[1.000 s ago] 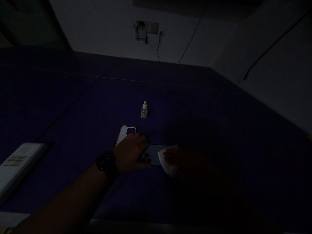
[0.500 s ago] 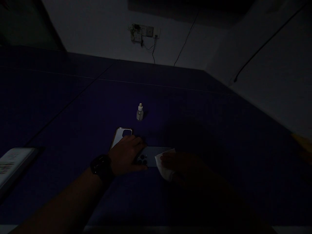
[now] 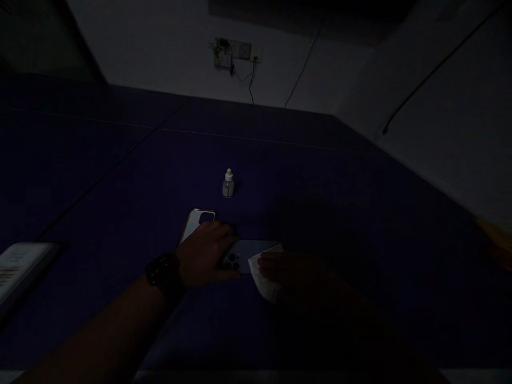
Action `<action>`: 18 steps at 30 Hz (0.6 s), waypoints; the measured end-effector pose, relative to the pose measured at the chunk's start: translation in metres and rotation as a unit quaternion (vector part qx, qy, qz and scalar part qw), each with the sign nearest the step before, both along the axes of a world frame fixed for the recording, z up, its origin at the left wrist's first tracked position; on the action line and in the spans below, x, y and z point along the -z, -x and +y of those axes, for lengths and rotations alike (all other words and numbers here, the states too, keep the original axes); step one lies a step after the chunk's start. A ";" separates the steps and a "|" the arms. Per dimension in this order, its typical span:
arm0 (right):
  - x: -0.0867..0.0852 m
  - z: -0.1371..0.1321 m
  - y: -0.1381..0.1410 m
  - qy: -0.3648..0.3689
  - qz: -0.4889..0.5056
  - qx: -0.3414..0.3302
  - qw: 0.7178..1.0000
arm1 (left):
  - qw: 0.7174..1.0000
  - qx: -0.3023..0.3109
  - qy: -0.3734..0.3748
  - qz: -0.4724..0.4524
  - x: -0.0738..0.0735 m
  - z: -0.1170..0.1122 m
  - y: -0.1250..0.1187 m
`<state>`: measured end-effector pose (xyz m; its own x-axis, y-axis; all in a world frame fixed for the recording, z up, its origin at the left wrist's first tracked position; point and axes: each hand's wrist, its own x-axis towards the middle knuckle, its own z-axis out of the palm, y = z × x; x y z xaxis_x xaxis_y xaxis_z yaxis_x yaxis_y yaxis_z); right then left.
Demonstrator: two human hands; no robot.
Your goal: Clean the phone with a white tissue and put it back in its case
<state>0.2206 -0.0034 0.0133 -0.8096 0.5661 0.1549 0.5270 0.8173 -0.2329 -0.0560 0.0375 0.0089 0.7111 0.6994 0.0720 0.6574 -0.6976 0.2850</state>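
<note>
Our left hand (image 3: 202, 256) holds the phone (image 3: 250, 249) at its camera end, the grip closed over the edge, with a watch (image 3: 164, 276) on the wrist. Our right hand (image 3: 288, 272) lies on a white wipe (image 3: 262, 281) at the phone's other end; in this dim light we cannot tell whether that grip is closed. The phone lies back-up on the tabletop (image 3: 120, 213), just beside a phone case (image 3: 196, 224). A dropper bottle (image 3: 228, 184) stands upright beyond them, and a booklet (image 3: 22, 266) lies well off to the left.
</note>
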 end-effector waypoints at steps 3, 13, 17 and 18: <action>0.004 0.002 0.003 -0.012 -0.006 0.004 1.000 | 1.000 -0.004 0.002 0.002 0.000 0.000 0.000; -0.002 0.000 0.001 0.012 -0.023 -0.008 1.000 | 1.000 0.001 0.001 -0.009 0.002 0.001 0.001; 0.001 0.003 -0.001 0.001 -0.031 0.033 0.999 | 1.000 0.000 0.003 -0.010 0.003 0.001 0.001; 0.000 0.003 -0.003 0.000 -0.032 0.048 0.998 | 1.000 -0.001 0.005 -0.011 0.003 0.001 0.001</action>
